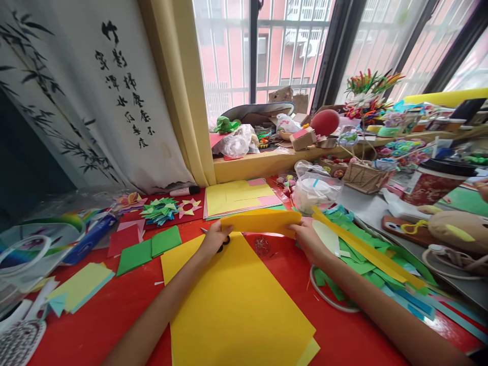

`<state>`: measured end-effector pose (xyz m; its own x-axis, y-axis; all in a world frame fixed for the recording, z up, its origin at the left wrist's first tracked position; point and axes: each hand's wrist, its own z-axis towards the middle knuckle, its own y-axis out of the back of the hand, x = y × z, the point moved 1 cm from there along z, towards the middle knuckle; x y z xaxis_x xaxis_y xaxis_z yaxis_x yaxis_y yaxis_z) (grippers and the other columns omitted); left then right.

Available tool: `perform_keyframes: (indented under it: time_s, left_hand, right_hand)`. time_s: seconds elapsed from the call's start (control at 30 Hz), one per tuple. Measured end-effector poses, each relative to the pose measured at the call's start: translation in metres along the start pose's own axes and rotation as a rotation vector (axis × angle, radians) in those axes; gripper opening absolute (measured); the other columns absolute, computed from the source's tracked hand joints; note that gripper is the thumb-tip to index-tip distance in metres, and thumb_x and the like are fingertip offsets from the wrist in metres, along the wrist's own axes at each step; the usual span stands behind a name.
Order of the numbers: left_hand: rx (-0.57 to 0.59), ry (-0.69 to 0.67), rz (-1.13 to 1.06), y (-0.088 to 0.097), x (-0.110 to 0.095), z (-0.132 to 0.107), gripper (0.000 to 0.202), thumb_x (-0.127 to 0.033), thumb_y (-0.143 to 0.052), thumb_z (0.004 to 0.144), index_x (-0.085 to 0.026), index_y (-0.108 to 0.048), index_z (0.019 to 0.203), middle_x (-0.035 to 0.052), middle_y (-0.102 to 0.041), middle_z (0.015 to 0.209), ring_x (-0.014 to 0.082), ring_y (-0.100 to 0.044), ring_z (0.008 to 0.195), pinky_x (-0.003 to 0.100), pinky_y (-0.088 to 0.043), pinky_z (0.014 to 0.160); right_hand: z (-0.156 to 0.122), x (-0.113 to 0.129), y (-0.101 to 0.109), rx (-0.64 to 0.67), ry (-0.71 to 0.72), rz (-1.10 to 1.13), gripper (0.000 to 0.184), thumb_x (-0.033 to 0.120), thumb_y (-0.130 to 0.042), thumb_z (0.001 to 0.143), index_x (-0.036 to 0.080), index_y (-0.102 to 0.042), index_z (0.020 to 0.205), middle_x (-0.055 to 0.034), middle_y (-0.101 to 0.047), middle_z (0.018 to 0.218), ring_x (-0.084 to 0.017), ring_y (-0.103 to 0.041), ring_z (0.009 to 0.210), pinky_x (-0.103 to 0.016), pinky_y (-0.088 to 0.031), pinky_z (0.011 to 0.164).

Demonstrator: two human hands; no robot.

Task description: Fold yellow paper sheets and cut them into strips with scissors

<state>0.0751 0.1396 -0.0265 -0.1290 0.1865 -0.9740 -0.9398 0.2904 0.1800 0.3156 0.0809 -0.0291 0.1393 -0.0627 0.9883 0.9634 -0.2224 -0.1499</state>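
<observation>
Both hands hold one orange-yellow paper sheet [261, 221] up over the red table [114, 305]. My left hand [214, 238] pinches its left end and my right hand [307, 238] grips its right end. The sheet looks folded or curled, with its long edge level. Under it lies a large yellow sheet [236, 305] flat on the table, reaching toward me. Black scissors [224, 244] peek out beneath my left hand.
A stack of yellow and pink paper [240, 198] lies behind. Green squares [148, 249] and folded paper stars [162, 209] sit at the left. Green and yellow paper strips [366, 254] pile at the right, beside a plastic bag [316, 188], a basket [364, 175] and a cluttered windowsill [282, 157].
</observation>
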Motion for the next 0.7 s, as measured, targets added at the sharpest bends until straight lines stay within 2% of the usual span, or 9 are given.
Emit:
perform_keyframes:
  time_s: [0.1, 0.2, 0.33, 0.4, 0.5, 0.57, 0.63, 0.7]
  left_hand:
    - [-0.019, -0.009, 0.069, 0.001, -0.001, -0.001, 0.034, -0.042, -0.06, 0.065, -0.016, -0.061, 0.086, 0.0038, -0.065, 0.072, 0.0172, -0.06, 0.069, 0.027, -0.046, 0.064]
    - [-0.092, -0.034, 0.161, 0.006, -0.009, -0.001, 0.027, -0.041, -0.057, 0.068, -0.017, -0.062, 0.08, 0.0035, -0.065, 0.074, 0.0193, -0.059, 0.074, 0.028, -0.045, 0.066]
    - [-0.153, -0.05, 0.235, 0.023, -0.035, -0.007, 0.027, -0.04, -0.053, 0.072, -0.017, -0.06, 0.083, 0.0026, -0.065, 0.082, 0.0179, -0.059, 0.074, 0.027, -0.046, 0.064]
    - [-0.154, -0.034, 0.257, 0.039, -0.054, -0.018, 0.028, -0.04, -0.054, 0.072, -0.016, -0.059, 0.086, 0.0024, -0.064, 0.084, 0.0155, -0.059, 0.065, 0.025, -0.047, 0.056]
    - [-0.232, 0.019, 0.303, 0.075, -0.081, -0.053, 0.031, -0.042, -0.057, 0.069, -0.014, -0.056, 0.084, 0.0011, -0.062, 0.074, 0.0121, -0.054, 0.049, 0.021, -0.04, 0.041]
    - [-0.411, 0.128, 0.333, 0.103, -0.093, -0.087, 0.029, -0.043, -0.057, 0.069, -0.016, -0.053, 0.08, -0.0041, -0.055, 0.056, 0.0094, -0.047, 0.042, 0.019, -0.036, 0.037]
    - [-0.523, 0.197, 0.326, 0.131, -0.096, -0.124, 0.025, -0.043, -0.053, 0.073, -0.019, -0.049, 0.076, -0.0075, -0.048, 0.047, 0.0082, -0.044, 0.043, 0.017, -0.036, 0.039]
    - [-0.578, 0.26, 0.336, 0.154, -0.088, -0.162, 0.026, -0.048, -0.048, 0.074, -0.023, -0.046, 0.082, -0.0099, -0.043, 0.046, 0.0072, -0.039, 0.041, 0.015, -0.031, 0.036]
  right_hand:
    - [0.0, 0.0, 0.0, 0.006, -0.02, -0.068, 0.026, 0.018, -0.05, 0.06, 0.017, -0.06, 0.084, -0.0041, -0.067, 0.085, -0.021, -0.061, 0.081, -0.03, -0.046, 0.072]
    - [-0.003, 0.007, -0.002, 0.057, 0.0, -0.131, 0.022, 0.02, -0.051, 0.063, 0.017, -0.061, 0.082, -0.0038, -0.066, 0.083, -0.021, -0.06, 0.079, -0.03, -0.046, 0.071]
    - [-0.012, 0.021, -0.006, 0.119, 0.128, -0.254, 0.019, 0.025, -0.052, 0.07, 0.018, -0.061, 0.085, -0.0022, -0.064, 0.086, -0.02, -0.056, 0.081, -0.031, -0.044, 0.072]
    - [-0.017, 0.028, -0.01, 0.15, 0.206, -0.343, 0.023, 0.028, -0.05, 0.075, 0.019, -0.058, 0.095, -0.003, -0.063, 0.088, -0.02, -0.056, 0.081, -0.033, -0.044, 0.07]
    - [-0.031, 0.044, -0.019, 0.179, 0.32, -0.414, 0.03, 0.03, -0.048, 0.079, 0.023, -0.051, 0.108, -0.0048, -0.061, 0.098, -0.021, -0.056, 0.089, -0.036, -0.045, 0.075]
    - [-0.048, 0.062, -0.025, 0.193, 0.405, -0.373, 0.027, 0.03, -0.049, 0.08, 0.025, -0.052, 0.106, -0.0045, -0.061, 0.101, -0.02, -0.056, 0.093, -0.037, -0.044, 0.079]
    - [-0.075, 0.084, -0.031, 0.27, 0.456, -0.295, 0.022, 0.029, -0.046, 0.083, 0.027, -0.056, 0.102, -0.0034, -0.063, 0.097, -0.019, -0.058, 0.086, -0.037, -0.045, 0.076]
    - [-0.111, 0.102, -0.037, 0.427, 0.47, -0.284, 0.018, 0.03, -0.045, 0.083, 0.03, -0.061, 0.091, -0.0031, -0.065, 0.087, -0.019, -0.059, 0.083, -0.036, -0.046, 0.074]
